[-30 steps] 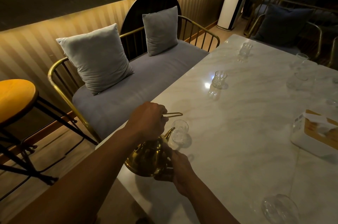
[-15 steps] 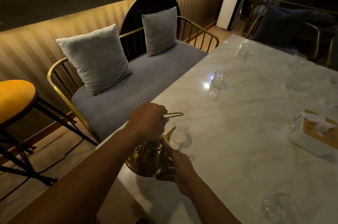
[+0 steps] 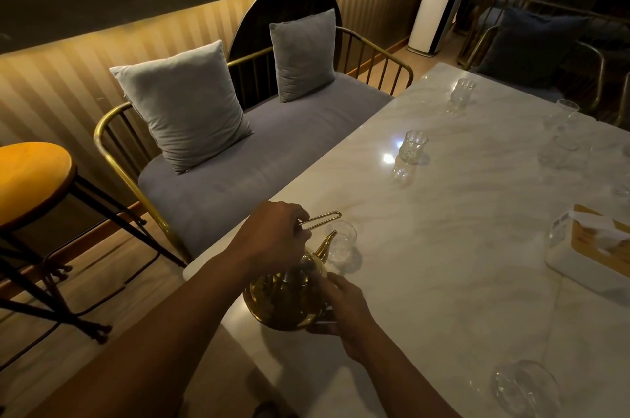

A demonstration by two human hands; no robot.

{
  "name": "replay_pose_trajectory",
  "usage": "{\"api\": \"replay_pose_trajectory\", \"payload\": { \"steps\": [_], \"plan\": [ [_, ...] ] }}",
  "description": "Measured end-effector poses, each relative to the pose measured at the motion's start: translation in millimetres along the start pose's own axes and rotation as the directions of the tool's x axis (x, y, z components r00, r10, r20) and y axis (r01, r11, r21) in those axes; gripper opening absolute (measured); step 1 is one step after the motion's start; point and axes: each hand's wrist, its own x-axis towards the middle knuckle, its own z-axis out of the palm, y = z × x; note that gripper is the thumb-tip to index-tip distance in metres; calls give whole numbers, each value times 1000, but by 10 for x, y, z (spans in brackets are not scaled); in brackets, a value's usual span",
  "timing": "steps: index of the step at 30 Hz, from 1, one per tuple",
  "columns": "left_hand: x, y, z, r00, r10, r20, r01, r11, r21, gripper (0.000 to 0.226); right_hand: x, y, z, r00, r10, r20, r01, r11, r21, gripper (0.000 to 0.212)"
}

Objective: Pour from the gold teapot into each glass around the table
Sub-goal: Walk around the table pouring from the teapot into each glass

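Little changed: left hand (image 3: 272,233) still grips the shiny gold metal teapot (image 3: 283,305) by its wire handle, right hand (image 3: 342,307) cups its belly, spout at the nearest small clear glass (image 3: 342,243). First pour likely ongoing.

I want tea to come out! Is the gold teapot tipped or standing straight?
Tipped: the teapot leans spout-first toward the nearest glass; left hand holds its handle, right hand props its bottom.
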Motion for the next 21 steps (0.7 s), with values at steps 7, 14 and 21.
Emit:
{"api": "replay_pose_trajectory", "payload": {
  "steps": [7, 14, 21],
  "plan": [
    [-110, -21, 12, 997, -43, 59, 47, 996, -73, 40, -58, -66, -69, 999, -30, -40, 29, 999, -33, 29],
    [-117, 53, -11, 995, -67, 78, 76, 990, -121, 29, -102, -185, -146, 994, -102, -36, 97, 988, -116, 39],
    [-40, 120, -278, 995, -101, -10, 94, 959, -268, 18, -169, -576, -105, 978, -209, -8, 203, 961, -188, 33]
  ]
}}
